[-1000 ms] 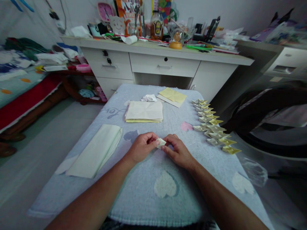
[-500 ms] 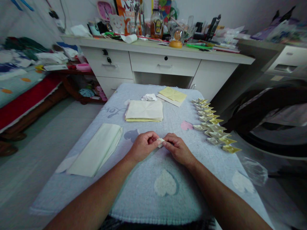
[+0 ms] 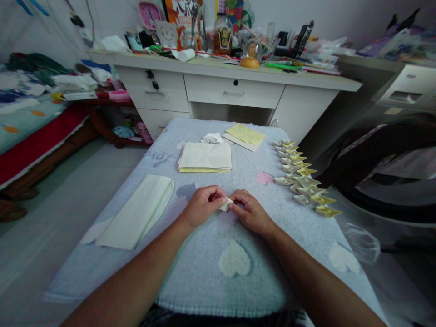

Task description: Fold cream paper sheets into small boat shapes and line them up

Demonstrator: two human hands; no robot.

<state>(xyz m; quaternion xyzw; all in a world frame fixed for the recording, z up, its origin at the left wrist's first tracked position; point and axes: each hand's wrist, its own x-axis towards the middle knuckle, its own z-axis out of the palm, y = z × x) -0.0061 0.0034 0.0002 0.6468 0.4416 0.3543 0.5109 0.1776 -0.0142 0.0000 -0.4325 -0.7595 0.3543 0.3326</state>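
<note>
Between my two hands is a small folded piece of pale paper (image 3: 226,205), just above the blue cloth. My left hand (image 3: 205,204) pinches it from the left, with the thumb on top and the fingers curled. From the right, my right hand (image 3: 251,210) pinches its other corner between thumb and forefinger. My fingers hide part of the paper. Beyond my hands lies a stack of creased white and yellow paper squares (image 3: 205,156). Several folded paper boats (image 3: 304,181) stand in rows along the right side.
A large folded pale sheet (image 3: 138,213) lies on the left of the cloth-covered table (image 3: 235,295). Crumpled white paper (image 3: 211,138) and a yellow creased sheet (image 3: 245,133) are at the back. Behind stands a cluttered white desk (image 3: 235,93); a washing machine (image 3: 405,95) is at right.
My right thumb has shifted slightly down along the folded paper, showing more of its surface. My left hand has barely moved, and the other papers stay in place.
</note>
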